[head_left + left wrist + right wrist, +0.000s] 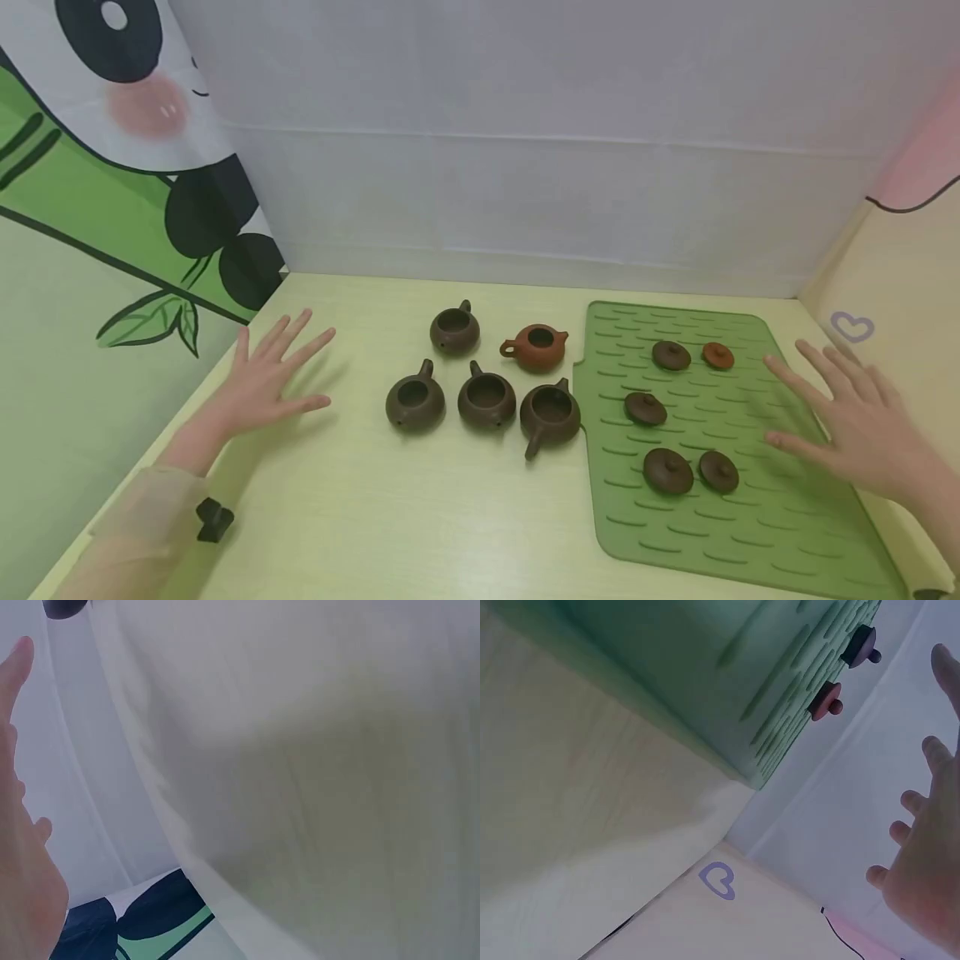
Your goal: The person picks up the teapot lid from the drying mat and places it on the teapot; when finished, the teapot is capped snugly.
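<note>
My left hand [264,383] hovers over the left part of the table with its fingers spread, holding nothing. To its right stand several small lidless teapots: dark brown ones, such as the front left teapot [415,403] and the back teapot [454,331], and one reddish teapot [542,347]. My right hand [862,421], also spread and holding nothing, is above the right edge of a green mat [787,508]. On that mat lie several dark lids, among them a large lid [667,472], and one reddish lid [717,356], the nearest row of which is left of my right hand.
The pale table [337,517] ends at a white cloth wall [540,208] behind. A printed panel [112,275] closes the left side, and a beige panel [900,300] with a heart stands on the right. The rightmost dark teapot [551,414] sits close to the mat's left edge.
</note>
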`<state>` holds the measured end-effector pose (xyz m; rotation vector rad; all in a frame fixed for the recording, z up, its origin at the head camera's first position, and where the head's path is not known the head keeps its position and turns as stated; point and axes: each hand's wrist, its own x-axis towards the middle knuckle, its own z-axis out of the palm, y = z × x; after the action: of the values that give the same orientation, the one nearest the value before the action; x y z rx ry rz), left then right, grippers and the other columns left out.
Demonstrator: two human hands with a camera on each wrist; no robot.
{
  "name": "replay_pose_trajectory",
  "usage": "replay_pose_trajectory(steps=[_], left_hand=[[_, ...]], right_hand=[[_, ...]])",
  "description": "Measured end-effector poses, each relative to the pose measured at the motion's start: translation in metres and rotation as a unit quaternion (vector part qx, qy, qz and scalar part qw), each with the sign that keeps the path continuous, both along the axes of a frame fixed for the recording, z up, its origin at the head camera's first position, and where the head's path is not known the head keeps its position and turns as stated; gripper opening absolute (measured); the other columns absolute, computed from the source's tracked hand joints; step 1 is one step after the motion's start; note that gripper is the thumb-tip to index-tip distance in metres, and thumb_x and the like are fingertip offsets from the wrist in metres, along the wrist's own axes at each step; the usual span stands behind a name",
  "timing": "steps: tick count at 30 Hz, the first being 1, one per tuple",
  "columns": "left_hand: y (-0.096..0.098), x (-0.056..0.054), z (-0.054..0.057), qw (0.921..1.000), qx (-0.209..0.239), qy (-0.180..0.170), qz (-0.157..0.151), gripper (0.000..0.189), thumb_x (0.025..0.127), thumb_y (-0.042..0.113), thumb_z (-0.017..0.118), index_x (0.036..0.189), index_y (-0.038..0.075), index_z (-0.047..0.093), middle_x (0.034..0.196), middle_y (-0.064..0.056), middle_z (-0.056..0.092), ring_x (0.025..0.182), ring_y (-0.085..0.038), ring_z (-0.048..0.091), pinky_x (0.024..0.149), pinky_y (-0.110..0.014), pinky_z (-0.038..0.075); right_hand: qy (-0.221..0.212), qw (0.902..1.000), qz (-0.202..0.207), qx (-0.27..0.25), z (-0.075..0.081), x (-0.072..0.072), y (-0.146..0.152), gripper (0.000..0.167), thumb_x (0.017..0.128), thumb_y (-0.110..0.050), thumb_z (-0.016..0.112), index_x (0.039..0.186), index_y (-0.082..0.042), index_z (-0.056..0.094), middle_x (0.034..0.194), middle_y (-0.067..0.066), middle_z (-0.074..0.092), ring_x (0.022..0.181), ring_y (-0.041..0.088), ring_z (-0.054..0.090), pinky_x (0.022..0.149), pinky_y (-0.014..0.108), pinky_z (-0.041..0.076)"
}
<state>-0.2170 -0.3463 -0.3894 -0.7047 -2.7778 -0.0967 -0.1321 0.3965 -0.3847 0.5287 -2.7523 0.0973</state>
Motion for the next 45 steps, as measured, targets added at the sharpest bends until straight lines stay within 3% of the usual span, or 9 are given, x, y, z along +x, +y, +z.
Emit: replay_pose_trajectory(steps=[8, 16, 21, 27, 30, 32, 35, 38, 45], left_hand=[[0.015, 0.007, -0.002, 0.9984, 0.049, -0.022, -0.017, 0.093, 0.078, 0.053, 0.076, 0.156, 0.035, 0.028, 0.167, -0.008, 0.015, 0.143, -0.050, 0.030, 0.106, -0.083, 0.007], [0.030, 0.012, -0.004, 0.9946, 0.088, -0.048, -0.027, 0.092, 0.080, 0.049, 0.077, 0.156, 0.035, 0.027, 0.166, -0.008, 0.020, 0.145, -0.046, 0.029, 0.106, -0.082, 0.007], [0.038, 0.015, -0.006, 0.9887, 0.122, -0.080, -0.034, 0.091, 0.082, 0.045, 0.077, 0.156, 0.035, 0.026, 0.165, -0.007, 0.021, 0.144, -0.044, 0.032, 0.104, -0.082, 0.013], [0.048, 0.015, -0.010, 0.9732, 0.176, -0.137, -0.056, 0.090, 0.086, 0.038, 0.076, 0.157, 0.032, 0.022, 0.165, -0.007, 0.018, 0.146, -0.043, 0.030, 0.105, -0.071, 0.031], [0.054, 0.016, -0.011, 0.9631, 0.205, -0.160, -0.070, 0.090, 0.087, 0.035, 0.076, 0.158, 0.030, 0.022, 0.164, -0.009, 0.019, 0.140, -0.041, 0.039, 0.104, -0.067, 0.036], [0.057, 0.016, -0.011, 0.9577, 0.220, -0.169, -0.076, 0.089, 0.087, 0.032, 0.076, 0.158, 0.028, 0.021, 0.164, -0.010, 0.020, 0.134, -0.040, 0.047, 0.102, -0.066, 0.040], [0.061, 0.016, -0.011, 0.9493, 0.241, -0.184, -0.083, 0.089, 0.088, 0.028, 0.076, 0.158, 0.029, 0.020, 0.162, -0.011, 0.023, 0.128, -0.037, 0.054, 0.098, -0.062, 0.045], [0.065, 0.016, -0.013, 0.9407, 0.255, -0.207, -0.083, 0.089, 0.089, 0.026, 0.075, 0.158, 0.030, 0.019, 0.160, -0.010, 0.026, 0.125, -0.035, 0.058, 0.096, -0.056, 0.049], [0.070, 0.014, -0.019, 0.9217, 0.281, -0.248, -0.101, 0.087, 0.090, 0.026, 0.073, 0.159, 0.025, 0.019, 0.160, -0.014, 0.028, 0.115, -0.029, 0.064, 0.089, -0.039, 0.056]], right_hand=[[0.000, 0.9997, 0.016, -0.020, -0.007, 0.006, -0.008, 0.098, 0.075, -0.047, 0.080, 0.156, -0.028, 0.028, 0.168, 0.008, 0.011, 0.153, 0.044, 0.009, 0.119, 0.064, -0.011], [-0.021, 0.9960, 0.043, -0.075, -0.010, 0.010, -0.018, 0.098, 0.071, -0.036, 0.084, 0.154, -0.025, 0.035, 0.162, 0.015, 0.026, 0.129, 0.056, 0.036, 0.103, 0.079, 0.018], [-0.044, 0.9911, 0.067, -0.106, -0.011, 0.016, -0.026, 0.096, 0.071, -0.030, 0.087, 0.153, -0.025, 0.038, 0.159, 0.009, 0.033, 0.124, 0.046, 0.041, 0.093, 0.073, 0.029], [-0.041, 0.9900, 0.084, -0.106, -0.011, 0.022, -0.037, 0.096, 0.068, -0.027, 0.090, 0.151, -0.024, 0.041, 0.147, 0.004, 0.048, 0.129, 0.006, 0.036, 0.110, 0.027, 0.024], [-0.046, 0.9900, 0.087, -0.101, -0.012, 0.024, -0.039, 0.096, 0.068, -0.028, 0.090, 0.151, -0.024, 0.041, 0.144, -0.002, 0.049, 0.131, -0.014, 0.028, 0.103, -0.001, 0.012], [-0.053, 0.9900, 0.084, -0.100, -0.013, 0.025, -0.040, 0.095, 0.069, -0.028, 0.090, 0.150, -0.024, 0.041, 0.143, -0.005, 0.050, 0.128, -0.015, 0.033, 0.105, 0.005, 0.026], [-0.070, 0.9897, 0.074, -0.100, -0.013, 0.027, -0.042, 0.094, 0.070, -0.029, 0.090, 0.150, -0.025, 0.041, 0.138, -0.010, 0.053, 0.112, -0.007, 0.048, 0.088, 0.020, 0.047], [-0.085, 0.9870, 0.079, -0.111, -0.013, 0.029, -0.044, 0.091, 0.070, -0.029, 0.090, 0.148, -0.025, 0.043, 0.125, -0.015, 0.056, 0.096, -0.003, 0.051, 0.075, 0.026, 0.049], [-0.129, 0.9697, 0.138, -0.155, -0.014, 0.027, -0.046, 0.082, 0.074, -0.022, 0.086, 0.145, -0.017, 0.045, 0.100, -0.015, 0.055, 0.074, -0.004, 0.047, 0.061, 0.017, 0.039]])
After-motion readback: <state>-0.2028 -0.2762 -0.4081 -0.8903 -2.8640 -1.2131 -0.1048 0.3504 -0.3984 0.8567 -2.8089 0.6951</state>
